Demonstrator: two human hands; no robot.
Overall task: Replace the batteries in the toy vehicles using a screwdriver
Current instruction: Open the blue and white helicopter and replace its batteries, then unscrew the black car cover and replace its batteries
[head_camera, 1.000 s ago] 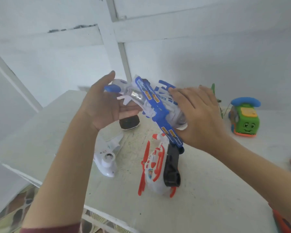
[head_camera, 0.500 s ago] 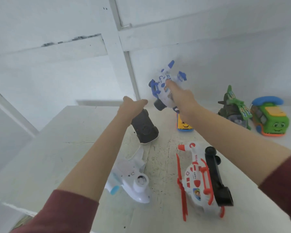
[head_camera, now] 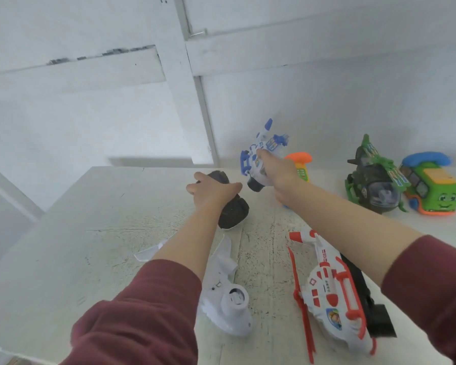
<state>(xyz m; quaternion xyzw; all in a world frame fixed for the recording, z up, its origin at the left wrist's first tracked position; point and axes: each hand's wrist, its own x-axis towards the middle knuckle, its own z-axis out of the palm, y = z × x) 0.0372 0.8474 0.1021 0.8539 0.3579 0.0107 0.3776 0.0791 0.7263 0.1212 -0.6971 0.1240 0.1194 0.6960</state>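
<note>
blue toy plane upright in right hand

The right hand hides most of the orange toy; the left forearm overlaps the white plane.

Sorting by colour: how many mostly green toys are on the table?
2. A dark green helicopter stands far right near the wall; a bright green car sits just right of it. The orange-topped toy behind the right hand is partly hidden.
</note>
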